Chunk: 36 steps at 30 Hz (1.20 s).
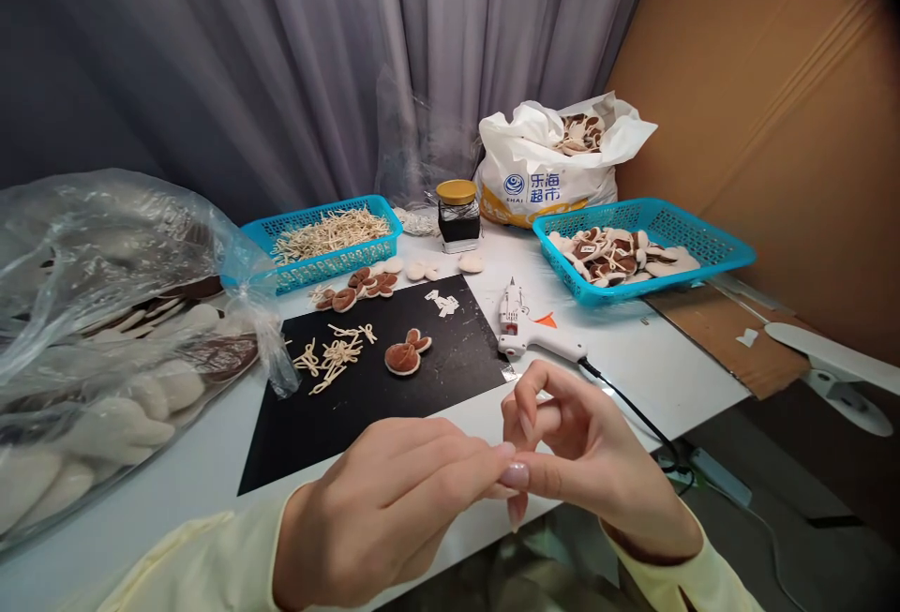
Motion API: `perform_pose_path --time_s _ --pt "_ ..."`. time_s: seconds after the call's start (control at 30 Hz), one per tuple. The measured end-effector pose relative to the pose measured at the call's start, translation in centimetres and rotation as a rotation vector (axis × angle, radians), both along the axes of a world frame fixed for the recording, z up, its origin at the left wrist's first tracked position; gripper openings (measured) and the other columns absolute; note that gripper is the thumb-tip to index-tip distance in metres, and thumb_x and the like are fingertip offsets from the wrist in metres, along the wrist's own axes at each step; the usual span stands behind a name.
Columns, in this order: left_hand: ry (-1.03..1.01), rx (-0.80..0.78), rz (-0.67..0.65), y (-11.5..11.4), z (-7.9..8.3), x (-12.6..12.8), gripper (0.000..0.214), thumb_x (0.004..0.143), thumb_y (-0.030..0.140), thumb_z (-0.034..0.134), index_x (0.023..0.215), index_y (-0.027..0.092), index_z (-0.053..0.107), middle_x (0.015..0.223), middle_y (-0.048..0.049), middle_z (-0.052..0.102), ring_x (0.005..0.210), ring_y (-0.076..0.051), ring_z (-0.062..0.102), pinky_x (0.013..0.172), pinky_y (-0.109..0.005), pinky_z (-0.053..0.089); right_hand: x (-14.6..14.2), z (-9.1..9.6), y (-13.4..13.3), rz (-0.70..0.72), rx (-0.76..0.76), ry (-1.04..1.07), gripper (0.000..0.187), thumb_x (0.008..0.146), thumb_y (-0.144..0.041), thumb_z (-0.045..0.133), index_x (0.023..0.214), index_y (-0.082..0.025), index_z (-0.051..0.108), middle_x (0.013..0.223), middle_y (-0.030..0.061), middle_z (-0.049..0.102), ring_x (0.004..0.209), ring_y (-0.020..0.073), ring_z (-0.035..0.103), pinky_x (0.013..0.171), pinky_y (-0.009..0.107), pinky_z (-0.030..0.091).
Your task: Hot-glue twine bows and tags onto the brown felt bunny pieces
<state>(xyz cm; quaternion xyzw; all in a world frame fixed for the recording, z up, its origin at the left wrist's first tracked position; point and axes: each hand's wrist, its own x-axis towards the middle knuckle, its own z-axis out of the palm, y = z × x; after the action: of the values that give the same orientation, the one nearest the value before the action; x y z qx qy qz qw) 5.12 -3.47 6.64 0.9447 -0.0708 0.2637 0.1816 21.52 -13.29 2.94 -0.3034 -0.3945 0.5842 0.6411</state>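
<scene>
My left hand [394,500] and my right hand [583,453] meet fingertip to fingertip over the near edge of the white table [653,359]. The left fingers are pressed together in a pinch against the right thumb and forefinger; what lies between them is too small to make out. The right hand's other fingers curl loosely. Beyond them lies a black mat [394,387] with a brown bunny-shaped felt piece [406,355] and several cream knotted cords [334,354]. A white glue gun [524,326] rests on the table right of the mat.
Two blue baskets stand at the back: the left basket [323,242] holds cream cords, the right basket [647,251] felt pieces. A jar [458,216], a white printed bag [555,167] and a large clear plastic bag [105,331] at left surround the mat. The gun's cord [633,410] runs off the right edge.
</scene>
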Motion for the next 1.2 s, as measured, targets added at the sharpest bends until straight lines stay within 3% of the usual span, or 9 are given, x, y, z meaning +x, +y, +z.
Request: perform_pose_path --time_s 0.13,0.33,0.57,0.67,0.77,0.87,0.97,1.1,1.2 --pt "-0.048 0.046 -0.068 0.4 -0.2 -0.2 0.05 0.088 0.01 0.04 0.137 0.016 0.036 0.09 -0.0041 0.073 0.084 -0.016 0.068 0.073 -0.023 0.056 0.2 -0.1 0.1 0.054 -0.031 0.006 0.036 0.065 -0.008 0.077 0.078 -0.019 0.045 0.058 -0.0038 0.064 0.056 0.0107 0.063 0.053 0.019 0.048" --pt "-0.128 0.188 -0.038 0.3 -0.5 -0.8 0.044 0.093 0.017 0.029 0.136 0.013 0.04 0.088 -0.0056 0.074 0.085 -0.017 0.067 0.071 -0.02 0.055 0.1 -0.3 0.2 0.158 -0.062 0.068 0.029 0.072 -0.011 0.073 0.078 -0.017 0.045 0.057 -0.003 0.062 0.052 0.0098 0.062 0.049 0.018 0.049" --pt "-0.087 0.148 0.189 -2.2 -0.7 -1.8 0.042 0.095 0.02 0.029 0.137 0.018 0.036 0.104 -0.0052 0.07 0.1 -0.018 0.063 0.089 -0.028 0.05 0.0 0.0 0.0 0.146 -0.061 0.076 0.028 0.073 -0.009 0.071 0.077 -0.017 0.044 0.059 -0.0037 0.062 0.051 0.009 0.063 0.05 0.018 0.048" --pt "-0.052 0.091 0.201 -2.4 -0.7 -1.9 0.041 0.096 0.022 0.028 0.136 0.02 0.036 0.11 -0.0045 0.068 0.106 -0.018 0.06 0.092 -0.03 0.048 0.1 0.0 -0.1 0.12 -0.046 0.059 0.028 0.074 -0.009 0.071 0.077 -0.017 0.044 0.06 -0.0036 0.061 0.052 0.0094 0.063 0.05 0.019 0.048" --pt "-0.016 0.029 0.141 -1.5 -0.3 -1.5 0.04 0.096 0.021 0.027 0.134 0.022 0.039 0.107 -0.0048 0.069 0.097 -0.018 0.064 0.084 -0.026 0.05 0.2 0.0 -0.3 0.069 -0.027 -0.001 0.031 0.072 -0.007 0.072 0.077 -0.018 0.043 0.059 -0.0039 0.061 0.056 0.0112 0.063 0.051 0.02 0.047" --pt "0.06 -0.049 0.071 -0.4 0.4 -0.5 0.029 0.092 0.015 0.036 0.112 0.023 0.056 0.085 -0.0008 0.073 0.07 -0.012 0.067 0.062 -0.016 0.049 0.3 0.1 -0.4 -0.053 0.011 -0.14 0.029 0.074 -0.006 0.068 0.077 -0.019 0.043 0.061 -0.0044 0.058 0.059 0.0117 0.063 0.055 0.022 0.047" --pt "0.18 -0.173 0.135 0.0 1.1 0.5 0.018 0.089 0.015 0.046 0.085 0.019 0.064 0.061 0.0033 0.067 0.047 -0.006 0.058 0.05 -0.013 0.043 0.2 0.1 -0.6 -0.211 0.105 -0.369 0.024 0.078 -0.005 0.062 0.078 -0.019 0.043 0.066 -0.0039 0.054 0.06 0.0106 0.059 0.057 0.024 0.046" --pt "0.399 -0.426 0.16 -0.2 1.3 1.0 0.02 0.089 0.022 0.049 0.078 0.013 0.063 0.047 0.0033 0.059 0.039 -0.005 0.052 0.041 -0.012 0.038 0.0 0.2 -1.0 -0.287 0.231 -0.65 0.022 0.078 -0.004 0.056 0.08 -0.021 0.043 0.072 -0.0009 0.053 0.067 0.0124 0.052 0.053 0.023 0.048" --pt "0.513 -0.598 0.132 -0.2 1.3 0.8 0.023 0.091 0.024 0.045 0.08 0.013 0.062 0.046 0.0019 0.062 0.038 -0.005 0.054 0.037 -0.01 0.034 -0.1 0.3 -1.1 -0.297 0.268 -0.73 0.023 0.079 -0.003 0.054 0.08 -0.022 0.041 0.07 0.0001 0.056 0.069 0.0137 0.047 0.054 0.024 0.05"
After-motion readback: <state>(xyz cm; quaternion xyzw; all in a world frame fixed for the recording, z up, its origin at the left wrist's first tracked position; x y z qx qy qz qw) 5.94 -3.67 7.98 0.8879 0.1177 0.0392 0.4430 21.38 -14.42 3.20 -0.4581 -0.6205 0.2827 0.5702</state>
